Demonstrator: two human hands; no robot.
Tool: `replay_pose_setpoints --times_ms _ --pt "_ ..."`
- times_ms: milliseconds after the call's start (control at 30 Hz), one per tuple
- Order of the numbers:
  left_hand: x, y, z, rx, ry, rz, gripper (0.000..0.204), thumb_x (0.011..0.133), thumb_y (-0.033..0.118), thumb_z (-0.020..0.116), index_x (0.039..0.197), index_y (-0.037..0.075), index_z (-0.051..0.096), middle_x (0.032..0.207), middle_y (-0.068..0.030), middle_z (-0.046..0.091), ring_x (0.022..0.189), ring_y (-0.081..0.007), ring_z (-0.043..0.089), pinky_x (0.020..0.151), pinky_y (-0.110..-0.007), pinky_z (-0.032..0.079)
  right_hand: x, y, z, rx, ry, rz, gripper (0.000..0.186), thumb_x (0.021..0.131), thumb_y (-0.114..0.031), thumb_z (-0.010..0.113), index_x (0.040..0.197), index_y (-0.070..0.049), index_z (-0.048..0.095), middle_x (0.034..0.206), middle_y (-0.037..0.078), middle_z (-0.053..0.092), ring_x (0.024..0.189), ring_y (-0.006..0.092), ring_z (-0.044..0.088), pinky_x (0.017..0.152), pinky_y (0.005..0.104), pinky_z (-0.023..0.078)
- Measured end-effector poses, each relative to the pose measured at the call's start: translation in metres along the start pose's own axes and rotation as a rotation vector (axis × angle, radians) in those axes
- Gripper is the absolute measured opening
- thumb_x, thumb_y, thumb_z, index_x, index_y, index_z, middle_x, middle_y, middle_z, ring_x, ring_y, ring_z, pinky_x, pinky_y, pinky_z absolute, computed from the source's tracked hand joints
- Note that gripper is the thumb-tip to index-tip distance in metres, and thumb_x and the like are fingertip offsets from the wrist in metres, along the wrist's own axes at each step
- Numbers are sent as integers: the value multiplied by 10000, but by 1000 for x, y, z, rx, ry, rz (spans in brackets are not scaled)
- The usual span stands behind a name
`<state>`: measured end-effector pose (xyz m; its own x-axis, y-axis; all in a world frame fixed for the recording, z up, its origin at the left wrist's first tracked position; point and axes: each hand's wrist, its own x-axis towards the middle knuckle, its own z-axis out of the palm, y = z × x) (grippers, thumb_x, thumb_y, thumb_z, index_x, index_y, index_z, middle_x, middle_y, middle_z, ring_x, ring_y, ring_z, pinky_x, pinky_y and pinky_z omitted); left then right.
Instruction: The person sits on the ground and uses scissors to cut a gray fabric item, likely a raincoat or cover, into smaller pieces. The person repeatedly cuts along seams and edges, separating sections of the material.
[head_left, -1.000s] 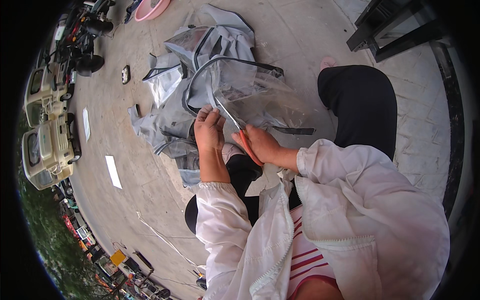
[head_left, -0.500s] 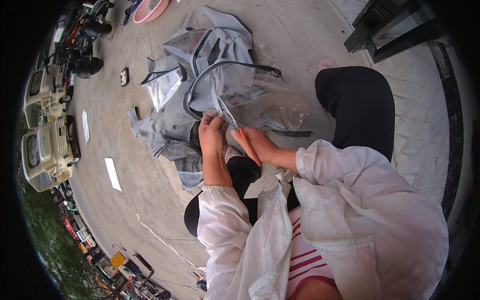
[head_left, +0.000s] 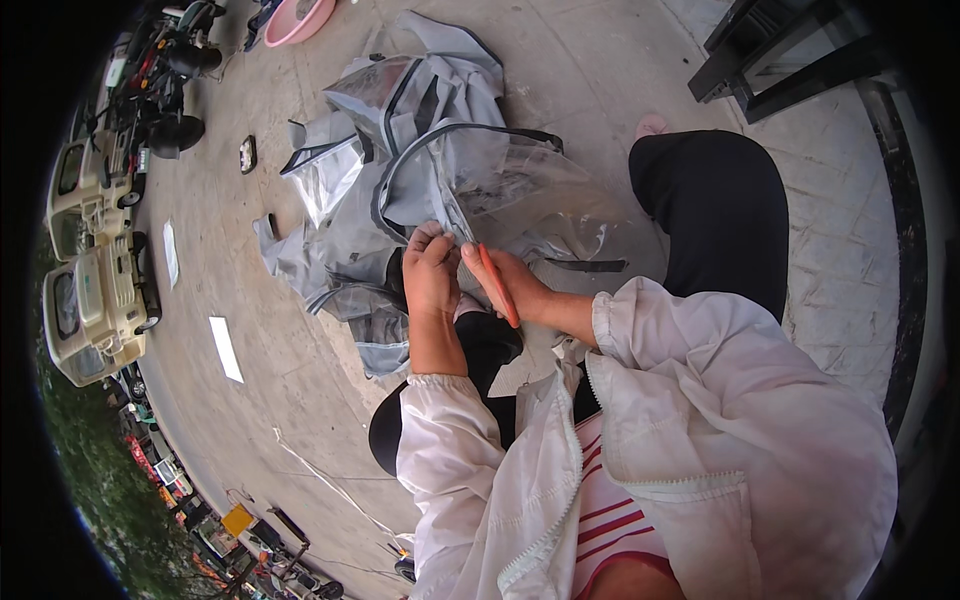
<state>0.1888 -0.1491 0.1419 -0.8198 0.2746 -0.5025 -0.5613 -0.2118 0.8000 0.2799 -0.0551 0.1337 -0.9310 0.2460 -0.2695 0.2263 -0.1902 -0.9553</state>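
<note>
A heap of grey fabric (head_left: 330, 260) with clear plastic panels (head_left: 525, 200) and dark edging lies on the ground before me. My left hand (head_left: 430, 270) is closed, its fingertips pinching a pale grey strip (head_left: 443, 205) of this material. Close beside it on the right, my right hand (head_left: 525, 290) grips the orange handles of scissors (head_left: 496, 280). The blades run up along the strip and are partly hidden by the material and fingers, so I cannot tell how far apart they are.
Black metal framework (head_left: 780, 85) stands upper right. A pink basin (head_left: 300, 28), a small dark object (head_left: 248, 155), white sheets (head_left: 226, 348) and pale cord (head_left: 320, 470) lie on the pavement (head_left: 250, 420). Parked vehicles (head_left: 95, 310) line the left. My black-trousered knee (head_left: 710, 210) is at right.
My left hand has moved slightly right and down, closer to the right hand. The scissors' orange handles have risen a little and stand steeper, and less of the blades shows now.
</note>
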Motion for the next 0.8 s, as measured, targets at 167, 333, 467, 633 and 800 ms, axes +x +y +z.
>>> replay_pose_setpoints --times_ms 167,333,467,633,800 --pt "0 0 -3 39 10 11 131 821 -31 542 928 45 545 796 -19 562 659 -101 539 583 -219 446 5 10 -2 -118 -65 0 626 963 -532 368 644 -17 527 486 87 472 489 202 488 508 369 399" --pt "-1 -1 -5 102 11 21 132 815 -33 536 923 43 542 807 -17 550 671 -94 529 588 -210 443 3 7 -4 -95 -65 74 625 952 -551 385 620 -40 525 475 62 478 477 187 516 493 352 409" --pt "-2 -2 -2 111 17 19 129 814 -30 536 922 40 540 799 -12 541 676 -97 524 603 -220 456 -2 2 -7 -62 -88 87 630 947 -572 378 610 -56 512 475 35 483 467 166 524 476 327 413" --pt "-2 -4 -7 125 30 25 125 807 -32 526 910 38 539 805 -15 539 694 -110 537 618 -240 473 -13 -21 -4 191 -130 306 669 938 -604 356 565 -62 478 457 10 455 445 150 495 437 302 393" --pt "-3 -6 -10 151 -39 -8 120 793 -33 509 889 32 538 810 -23 544 711 -134 556 658 -266 500 2 -11 -11 191 -171 352 664 872 -716 330 696 -83 429 520 -6 404 408 108 484 342 259 399"
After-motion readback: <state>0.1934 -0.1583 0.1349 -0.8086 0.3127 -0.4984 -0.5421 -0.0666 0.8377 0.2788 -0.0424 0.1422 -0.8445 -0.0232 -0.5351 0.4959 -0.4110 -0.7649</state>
